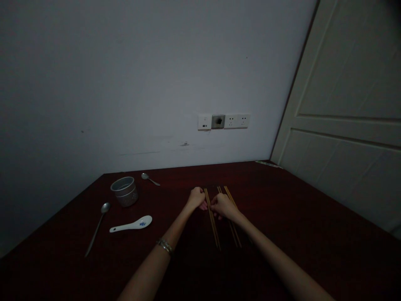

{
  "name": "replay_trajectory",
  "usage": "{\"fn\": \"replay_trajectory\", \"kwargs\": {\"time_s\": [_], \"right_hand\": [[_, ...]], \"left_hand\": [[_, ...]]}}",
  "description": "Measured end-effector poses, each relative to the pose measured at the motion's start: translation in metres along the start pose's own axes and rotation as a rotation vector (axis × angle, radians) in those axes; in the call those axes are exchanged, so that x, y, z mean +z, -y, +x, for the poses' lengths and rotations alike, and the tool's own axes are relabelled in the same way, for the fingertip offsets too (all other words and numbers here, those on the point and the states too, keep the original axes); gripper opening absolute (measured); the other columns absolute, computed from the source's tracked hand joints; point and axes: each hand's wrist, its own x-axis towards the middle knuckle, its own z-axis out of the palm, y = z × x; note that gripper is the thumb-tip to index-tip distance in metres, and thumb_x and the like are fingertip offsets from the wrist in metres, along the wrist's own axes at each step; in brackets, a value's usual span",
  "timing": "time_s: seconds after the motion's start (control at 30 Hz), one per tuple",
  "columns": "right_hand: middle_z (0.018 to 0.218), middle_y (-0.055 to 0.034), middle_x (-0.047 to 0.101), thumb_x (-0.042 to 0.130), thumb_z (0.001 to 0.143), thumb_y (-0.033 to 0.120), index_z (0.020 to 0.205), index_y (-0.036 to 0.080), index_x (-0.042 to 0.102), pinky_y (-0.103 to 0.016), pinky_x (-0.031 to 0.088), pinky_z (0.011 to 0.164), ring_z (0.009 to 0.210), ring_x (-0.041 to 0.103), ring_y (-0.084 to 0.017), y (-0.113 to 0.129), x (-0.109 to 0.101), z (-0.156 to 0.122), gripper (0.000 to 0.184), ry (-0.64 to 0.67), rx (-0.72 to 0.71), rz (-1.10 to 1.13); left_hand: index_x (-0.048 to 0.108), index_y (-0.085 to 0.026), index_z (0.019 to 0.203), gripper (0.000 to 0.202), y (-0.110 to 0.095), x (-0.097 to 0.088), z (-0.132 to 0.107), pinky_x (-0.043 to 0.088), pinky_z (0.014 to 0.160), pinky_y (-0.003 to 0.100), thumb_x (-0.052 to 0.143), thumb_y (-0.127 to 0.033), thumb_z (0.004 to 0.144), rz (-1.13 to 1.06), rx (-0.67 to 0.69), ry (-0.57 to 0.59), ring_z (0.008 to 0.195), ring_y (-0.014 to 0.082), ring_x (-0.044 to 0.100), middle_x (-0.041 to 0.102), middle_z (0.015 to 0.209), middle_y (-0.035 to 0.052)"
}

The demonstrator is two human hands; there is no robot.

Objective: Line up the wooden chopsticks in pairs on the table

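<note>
Several wooden chopsticks [214, 228] lie in two groups on the dark red table [282, 217], pointing away from me. My left hand [196, 197] rests with curled fingers at the left group, touching it near its far end. My right hand [222, 206] is closed over the right group of chopsticks [234, 236], its fingers pinched close to the left hand. A bracelet sits on my left wrist.
To the left stand a small grey cup [124, 191], a white ceramic spoon [130, 225], a long metal spoon [97, 228] and a small metal spoon [149, 179]. A wall with sockets [224, 121] is behind; a door [344, 117] is at right.
</note>
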Motion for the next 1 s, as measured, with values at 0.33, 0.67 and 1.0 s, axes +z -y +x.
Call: {"fn": "replay_trajectory", "kwargs": {"time_s": [0.33,0.67,1.0], "right_hand": [[0.061,-0.0102,0.066,0.056,0.065,0.010,0.066,0.009,0.057,-0.022,0.050,0.040,0.047,0.063,-0.017,0.022,-0.009,0.005,0.002,0.102,0.073,-0.150],[0.054,-0.0090,0.065,0.054,0.065,0.014,0.052,0.011,0.052,-0.023,0.052,0.046,0.049,0.064,-0.017,0.024,-0.007,0.010,0.013,0.221,0.102,-0.219],[0.044,-0.0060,0.060,0.056,0.066,0.017,0.051,0.012,0.050,-0.026,0.053,0.045,0.047,0.063,-0.019,0.024,-0.006,0.012,0.017,0.232,0.132,-0.231]], "left_hand": [[0.032,-0.006,0.114,0.031,0.005,-0.002,0.005,0.050,0.043,0.030,0.029,-0.014,0.083,0.014,-0.010,0.021,0.039,0.0182,0.059,0.063,0.052,0.0085],[0.040,-0.006,0.107,0.027,0.003,-0.008,0.000,0.050,0.045,0.027,0.033,-0.015,0.082,0.061,-0.005,0.030,0.039,0.0154,0.058,0.065,0.058,0.0105],[0.049,-0.007,0.098,0.022,-0.003,-0.007,-0.007,0.052,0.047,0.031,0.035,-0.013,0.082,0.059,-0.038,0.065,0.038,0.0165,0.058,0.058,0.043,0.0043]]}}
